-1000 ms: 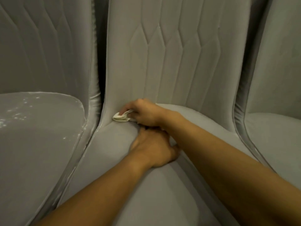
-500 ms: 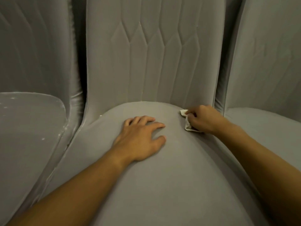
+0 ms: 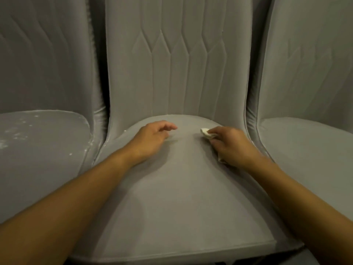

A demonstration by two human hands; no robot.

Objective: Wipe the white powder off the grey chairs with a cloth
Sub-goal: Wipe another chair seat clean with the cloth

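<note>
White powder (image 3: 19,133) speckles the left chair (image 3: 47,159), at 9 o'clock from our hands | right hand (image 3: 231,148) pinches cloth (image 3: 205,131), farther | left hand (image 3: 150,138) nearer, loose, empty

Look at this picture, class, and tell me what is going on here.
A person is wiping the middle grey chair. The right hand grips a small white cloth against the back of its seat; the left hand is open beside it, holding nothing. This seat looks clean, while the seat of the left chair shows white powder specks.
</note>
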